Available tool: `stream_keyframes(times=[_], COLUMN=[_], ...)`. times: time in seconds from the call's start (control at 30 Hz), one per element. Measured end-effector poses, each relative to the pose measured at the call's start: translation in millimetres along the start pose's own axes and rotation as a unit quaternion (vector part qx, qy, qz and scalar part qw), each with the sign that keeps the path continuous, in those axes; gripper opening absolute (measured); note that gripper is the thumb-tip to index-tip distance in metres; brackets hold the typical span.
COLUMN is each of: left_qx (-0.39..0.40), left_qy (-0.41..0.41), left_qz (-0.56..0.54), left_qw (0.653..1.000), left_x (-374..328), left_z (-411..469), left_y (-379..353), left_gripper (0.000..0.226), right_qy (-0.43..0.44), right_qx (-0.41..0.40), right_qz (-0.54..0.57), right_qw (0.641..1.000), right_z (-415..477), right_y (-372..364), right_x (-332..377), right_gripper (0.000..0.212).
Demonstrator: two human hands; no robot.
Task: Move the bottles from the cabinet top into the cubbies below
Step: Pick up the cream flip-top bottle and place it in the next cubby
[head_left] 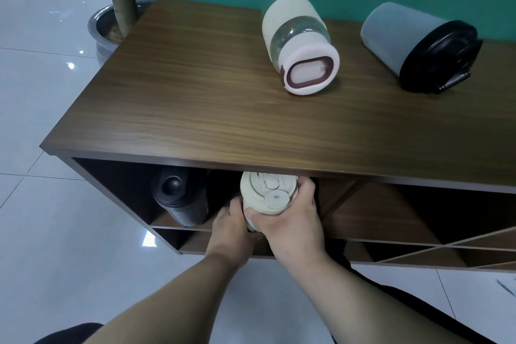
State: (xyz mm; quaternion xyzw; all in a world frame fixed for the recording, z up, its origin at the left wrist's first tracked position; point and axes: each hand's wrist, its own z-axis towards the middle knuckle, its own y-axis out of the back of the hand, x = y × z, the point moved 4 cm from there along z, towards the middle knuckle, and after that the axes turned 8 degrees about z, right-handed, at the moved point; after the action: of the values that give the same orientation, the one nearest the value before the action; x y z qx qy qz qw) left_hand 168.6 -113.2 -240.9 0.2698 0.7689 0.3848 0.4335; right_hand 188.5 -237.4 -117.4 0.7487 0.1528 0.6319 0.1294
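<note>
Placing step: both the left hand [231,225] and right hand [290,222] gripped the cream bottle [265,194] at the cubby [223,193] mouth, beside a black bottle [178,195], apparently not yet seated. Next move: push it in, release, then fetch the pink-lidded bottle [300,42] and grey jug [418,45] from the cabinet top [195,92].

- Wooden cabinet top [195,86]: carries two bottles toward the far right.
- Cream bottle with pink lid [300,43]: left one.
- Grey bottle with black lid [418,46]: right one, well apart.

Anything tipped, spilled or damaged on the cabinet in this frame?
Nothing stands out. The pink-lidded bottle and the grey bottle stand upright on the cabinet top; their apparent lean looks like wide-angle distortion. No spill or damage shows.
</note>
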Motion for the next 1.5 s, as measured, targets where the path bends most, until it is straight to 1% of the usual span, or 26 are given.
stream_keyframes(times=[0.1,0.23,0.3,0.43,0.5,0.53,0.6,0.63,0.7,0.73,0.8,0.9,0.97,1.03,1.07,1.17,1.23,1.3,1.33,1.37,1.43,1.5], left_qx=[-0.001,-0.005,-0.005,-0.002,-0.004,0.0,0.003,0.007,0.026,0.028,0.024,0.05,0.087,0.121,0.128,0.112,0.087,0.07,0.065,0.063,0.059,0.058], left_qy=[-0.011,-0.023,-0.035,-0.064,-0.072,-0.066,-0.051,-0.051,-0.046,-0.036,-0.029,-0.024,-0.033,-0.05,-0.062,-0.103,-0.141,-0.175,-0.184,-0.193,-0.202,-0.195], left_qz=[-0.004,-0.006,0.016,0.095,0.089,0.068,0.013,-0.001,-0.057,-0.11,-0.162,-0.17,-0.152,-0.129,-0.121,-0.124,-0.165,-0.232,-0.266,-0.293,-0.336,-0.355], left_qw=[1.0,1.0,0.999,0.993,0.993,0.995,0.999,0.999,0.997,0.993,0.986,0.984,0.984,0.983,0.982,0.981,0.972,0.954,0.944,0.934,0.918,0.912], left_x=[0.1,0.8,2.0,7.5,5.8,5.3,2.8,1.5,2.7,5.2,8.4,13.7,17.7,16.7,11.5,-18.9,-37.0,-51.4,-56.2,-59.2,-61.8,-60.3], left_z=[0.3,2.6,4.0,11.7,8.7,7.4,2.3,0.4,-4.5,-7.4,-13.7,-25.4,-31.7,-41.2,-48.3,-81.6,-98.1,-112.2,-115.9,-117.2,-118.0,-112.9], left_y=[0.2,-1.8,-4.7,-13.7,-11.6,-10.0,-0.4,2.6,6.7,8.5,16.5,24.5,25.8,33.2,40.7,80.6,103.5,127.7,137.4,144.6,155.7,157.5], left_gripper=[0.068,0.075,0.077,0.074,0.084,0.087,0.072,0.072,0.081,0.084,0.088,0.092,0.086,0.081,0.075,0.04,0.019,0.003,0.003,0.001,0.008,0.012], right_qy=[-0.005,-0.013,-0.015,-0.006,-0.007,-0.007,-0.007,-0.011,-0.021,-0.023,-0.024,-0.021,-0.009,0.022,0.045,0.125,0.177,0.207,0.207,0.202,0.177,0.138], right_qx=[-0.02,-0.02,-0.021,-0.024,-0.022,-0.02,-0.014,-0.008,0.009,0.02,0.042,0.068,0.078,0.078,0.068,-0.012,-0.056,-0.071,-0.075,-0.08,-0.088,-0.096], right_qz=[0.001,-0.019,-0.027,-0.023,-0.02,-0.018,-0.015,-0.02,-0.046,-0.065,-0.099,-0.112,-0.111,-0.091,-0.078,-0.034,-0.006,-0.004,-0.014,-0.027,-0.048,-0.07], right_qw=[1.0,1.0,0.999,0.999,1.0,1.0,1.0,1.0,0.999,0.997,0.994,0.991,0.991,0.993,0.994,0.991,0.983,0.976,0.975,0.976,0.979,0.983], right_z=[-3.4,-2.7,-2.0,-1.4,-1.7,-2.3,-5.0,-7.3,-14.0,-18.4,-27.4,-40.6,-50.3,-62.4,-68.9,-82.7,-85.0,-78.4,-70.2,-60.0,-35.0,-10.8], right_y=[-2.0,-3.6,-3.9,-4.6,-4.5,-3.8,-1.5,-0.5,1.8,2.8,6.1,15.4,23.9,34.9,42.5,71.3,87.1,94.0,94.7,93.9,88.9,80.8], right_x=[-1.4,-9.1,-13.1,-15.4,-14.5,-13.4,-11.1,-10.6,-11.1,-11.3,-11.1,-4.2,3.3,14.7,23.1,58.3,90.0,122.5,137.5,151.6,176.7,194.1], right_gripper=[0.101,0.099,0.097,0.098,0.099,0.102,0.113,0.12,0.13,0.131,0.124,0.111,0.1,0.083,0.072,0.049,0.042,0.038,0.041,0.049,0.07,0.09])
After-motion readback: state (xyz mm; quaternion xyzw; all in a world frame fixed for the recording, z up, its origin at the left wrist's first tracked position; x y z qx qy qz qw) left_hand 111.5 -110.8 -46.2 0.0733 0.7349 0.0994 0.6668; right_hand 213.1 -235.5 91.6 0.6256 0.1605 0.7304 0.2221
